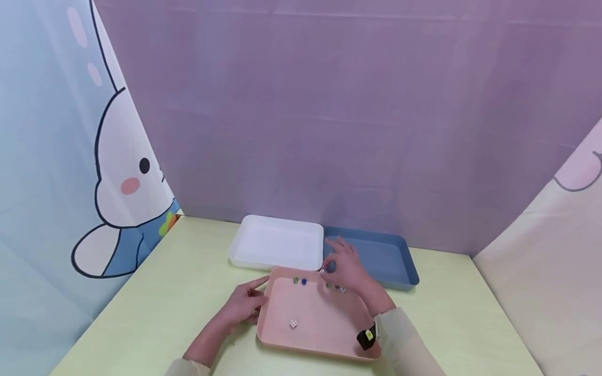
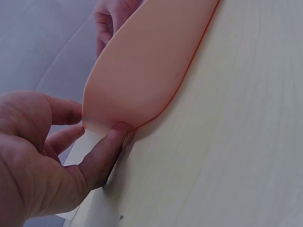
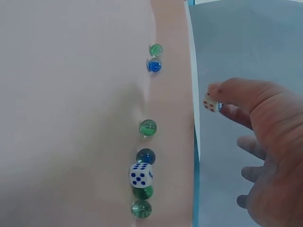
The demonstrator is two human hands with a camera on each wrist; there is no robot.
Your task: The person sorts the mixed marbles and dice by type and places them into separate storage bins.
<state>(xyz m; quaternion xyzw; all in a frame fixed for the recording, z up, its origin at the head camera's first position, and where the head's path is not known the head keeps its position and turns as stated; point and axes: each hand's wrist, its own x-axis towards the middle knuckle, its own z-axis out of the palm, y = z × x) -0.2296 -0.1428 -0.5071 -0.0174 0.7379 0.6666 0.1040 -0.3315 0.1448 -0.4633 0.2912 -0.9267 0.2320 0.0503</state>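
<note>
My right hand [image 1: 345, 266] pinches a white die [image 3: 211, 103] between thumb and forefinger, with the other fingers spread. In the right wrist view, hand and die overlap the blue-grey tray [image 3: 227, 42], just past the pink tray's rim. My left hand [image 1: 243, 303] holds the pink tray [image 1: 312, 318] at its left far corner, thumb against the outer wall and fingertips at the rim. Along the pink tray's far side lie green marbles [image 3: 148, 127], blue marbles [image 3: 154, 65] and a blue-dotted die [image 3: 141, 175]. Another die [image 1: 293, 324] sits nearer its front left.
A white tray [image 1: 278, 243] stands behind the pink one, beside the blue-grey tray. All rest on a pale yellow table [image 1: 155, 292]. A purple curtain [image 1: 291, 115] hangs behind, with printed cloth [image 1: 42, 156] at the left side.
</note>
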